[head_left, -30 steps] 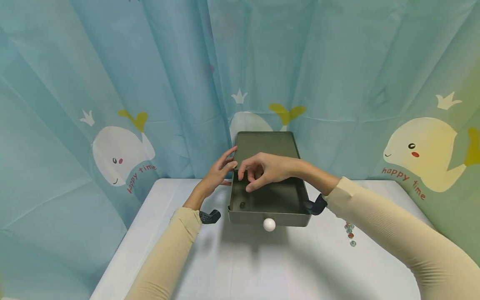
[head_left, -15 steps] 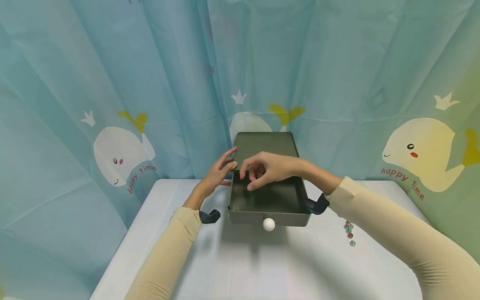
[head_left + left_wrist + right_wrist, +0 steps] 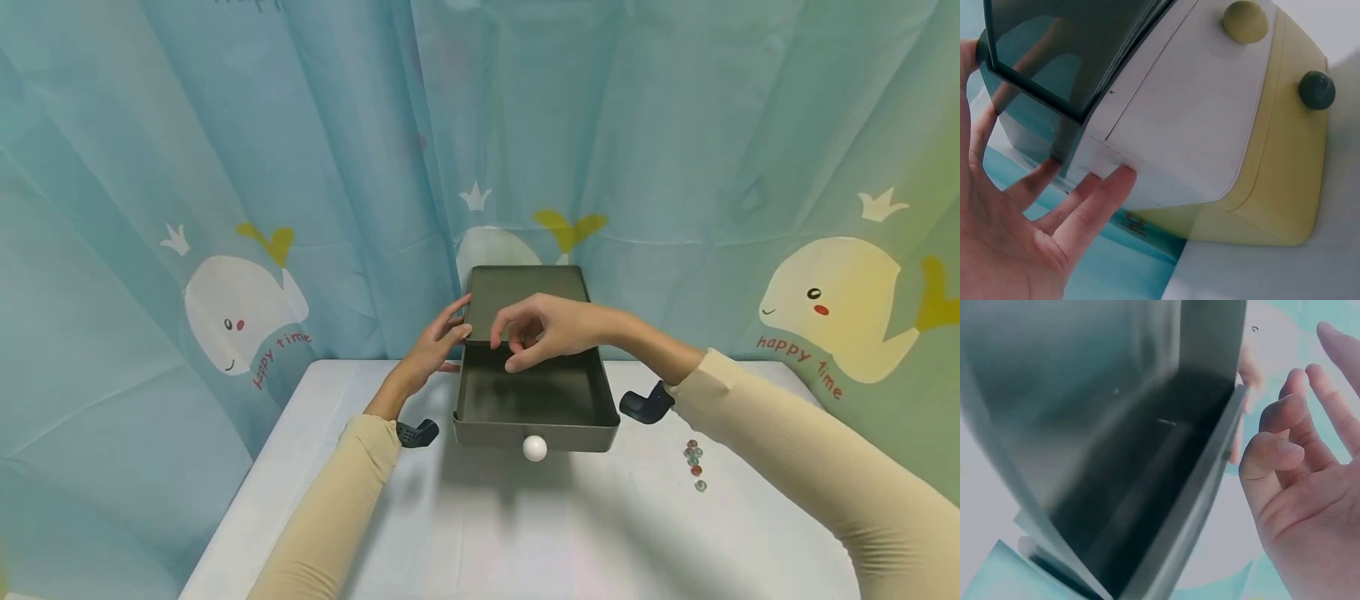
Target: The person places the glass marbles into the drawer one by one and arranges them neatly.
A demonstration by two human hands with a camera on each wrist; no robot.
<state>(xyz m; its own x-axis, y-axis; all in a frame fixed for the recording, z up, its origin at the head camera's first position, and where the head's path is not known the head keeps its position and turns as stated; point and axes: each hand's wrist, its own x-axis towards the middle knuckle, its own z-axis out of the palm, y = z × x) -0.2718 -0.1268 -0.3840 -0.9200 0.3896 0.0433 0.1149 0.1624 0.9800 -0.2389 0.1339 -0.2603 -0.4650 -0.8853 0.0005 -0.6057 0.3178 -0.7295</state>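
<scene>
A small cabinet stands on the table, its dark green top drawer [image 3: 540, 396] pulled out, with a white round knob [image 3: 535, 448] on the front. In the left wrist view, a white drawer [image 3: 1185, 106] and a yellow drawer [image 3: 1279, 156] sit below it. My left hand [image 3: 431, 346] rests against the cabinet's left side, fingers spread and fingertips touching its wall. Above the drawer's back part hovers my right hand [image 3: 558, 325], fingers loosely bent and thumb apart. Nothing shows between these fingers in the right wrist view.
Several small red and green glass-like pieces [image 3: 693, 462] lie on the white table [image 3: 510, 533], right of the cabinet. Behind the table hangs a blue-green curtain [image 3: 360, 167] printed with whales. The green cabinet top [image 3: 528, 292] lies behind the drawer.
My right hand has moved slightly up and right over the drawer. A small dark round thing seen near the drawer's front left corner no longer shows there. My left hand stays in place.
</scene>
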